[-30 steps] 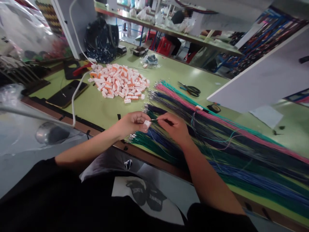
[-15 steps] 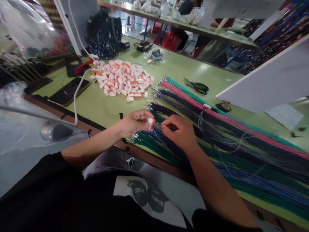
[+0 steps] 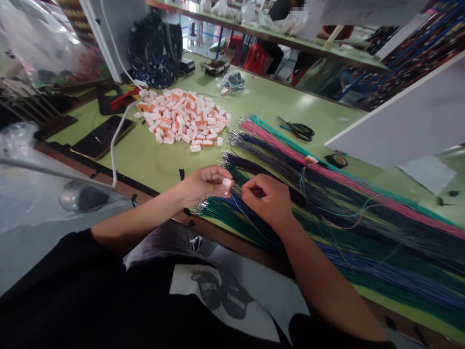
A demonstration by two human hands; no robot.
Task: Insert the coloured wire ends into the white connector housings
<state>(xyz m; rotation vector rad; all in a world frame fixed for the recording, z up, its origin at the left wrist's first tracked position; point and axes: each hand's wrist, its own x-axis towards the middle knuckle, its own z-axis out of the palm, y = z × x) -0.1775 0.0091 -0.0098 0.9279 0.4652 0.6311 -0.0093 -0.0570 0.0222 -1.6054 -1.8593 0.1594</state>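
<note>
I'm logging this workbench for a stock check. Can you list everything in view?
table: one, green
connector pile: many, white and orange, far left
wire bundles: several; pink, teal, dark, blue, green; right half
scissors: one, black, behind the wires
tape roll: one, black, beside the wires
phone: one, dark, left
white cable: one, left
backpack: one, dark, far edge
left hand: pinches a white connector
right hand: pinches a thin wire at the connector

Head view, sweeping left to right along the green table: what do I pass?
Black phone → pile of white-and-orange connectors → left hand pinching a white connector → right hand → scissors → black tape roll.
</note>
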